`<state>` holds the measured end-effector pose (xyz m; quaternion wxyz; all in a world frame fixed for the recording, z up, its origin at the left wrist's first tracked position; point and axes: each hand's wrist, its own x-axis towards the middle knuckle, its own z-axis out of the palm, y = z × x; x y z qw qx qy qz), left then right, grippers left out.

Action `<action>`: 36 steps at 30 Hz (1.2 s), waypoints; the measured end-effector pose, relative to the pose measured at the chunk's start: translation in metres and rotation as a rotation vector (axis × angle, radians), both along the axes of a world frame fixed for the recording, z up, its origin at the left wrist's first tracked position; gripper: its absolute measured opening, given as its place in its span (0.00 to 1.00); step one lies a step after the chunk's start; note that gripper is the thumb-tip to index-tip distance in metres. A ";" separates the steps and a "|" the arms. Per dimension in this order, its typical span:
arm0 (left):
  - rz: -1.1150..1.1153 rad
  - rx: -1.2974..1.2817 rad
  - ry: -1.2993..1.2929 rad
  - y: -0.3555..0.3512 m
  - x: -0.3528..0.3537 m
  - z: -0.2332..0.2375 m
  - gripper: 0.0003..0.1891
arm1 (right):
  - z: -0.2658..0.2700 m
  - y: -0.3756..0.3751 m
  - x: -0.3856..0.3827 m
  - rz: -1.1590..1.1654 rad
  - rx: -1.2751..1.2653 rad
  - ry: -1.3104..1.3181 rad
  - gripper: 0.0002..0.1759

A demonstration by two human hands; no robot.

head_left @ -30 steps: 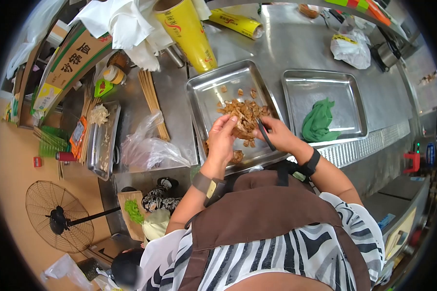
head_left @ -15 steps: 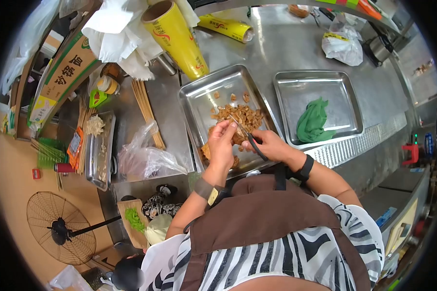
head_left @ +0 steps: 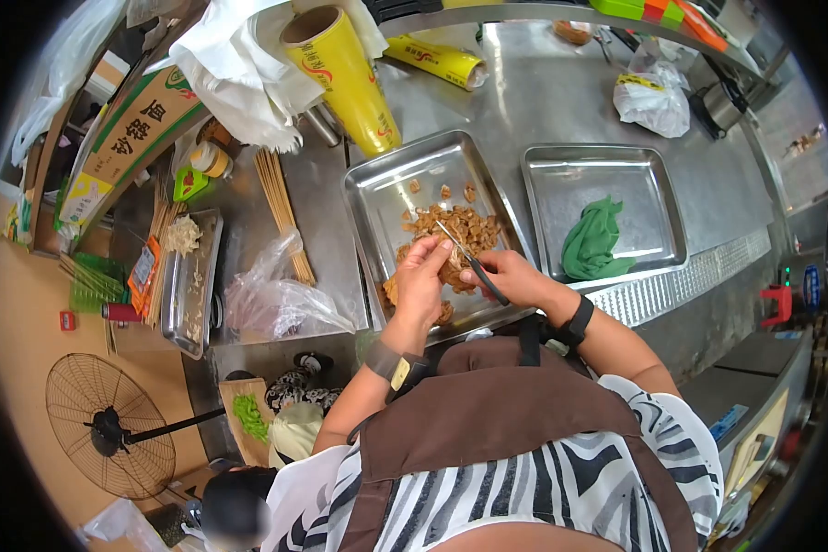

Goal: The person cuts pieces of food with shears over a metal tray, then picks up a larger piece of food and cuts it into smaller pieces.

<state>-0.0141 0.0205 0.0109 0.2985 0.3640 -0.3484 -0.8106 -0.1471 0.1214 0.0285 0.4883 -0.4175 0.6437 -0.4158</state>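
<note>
My right hand [head_left: 517, 278] is closed around the dark handles of a pair of scissors [head_left: 486, 279], whose blades point up and left. In my left hand [head_left: 420, 279] a brown, wrinkled piece of food [head_left: 454, 270] is pinched, close under the blades. Its exact kind I cannot make out. Both hands are over a metal tray [head_left: 377, 189]. Small cut brown pieces [head_left: 474, 225] are heaped in the tray's middle, with a few scattered farther back. Larger brown chunks [head_left: 443, 313] lie near its front edge, partly hidden by my left hand.
On the right, a second tray [head_left: 547, 170] holds a green cloth [head_left: 593, 241]. Wooden skewers [head_left: 285, 216] and a clear plastic bag [head_left: 285, 299] lie left. Yellow rolls [head_left: 350, 87] stand behind. Another person [head_left: 294, 428] is low at the left, near a fan [head_left: 110, 428].
The whole view has shifted slightly, with the trays a little lower in the frame. The scissors' blades show more plainly; both hands keep their holds.
</note>
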 end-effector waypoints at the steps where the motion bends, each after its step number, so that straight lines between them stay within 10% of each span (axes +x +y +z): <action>1: 0.001 0.004 0.014 0.000 0.000 -0.001 0.09 | 0.002 0.000 0.000 -0.014 0.014 -0.031 0.20; 20: -0.247 -0.267 -0.039 0.010 0.007 0.024 0.11 | 0.004 -0.023 -0.007 -0.115 -0.184 -0.392 0.10; 23: -0.327 -0.352 0.087 -0.011 0.024 -0.026 0.07 | 0.009 -0.023 -0.009 -0.168 -0.370 -0.030 0.09; 36: -0.294 -0.472 -0.125 -0.001 -0.001 0.021 0.06 | -0.020 -0.029 -0.017 -0.251 -0.370 0.081 0.14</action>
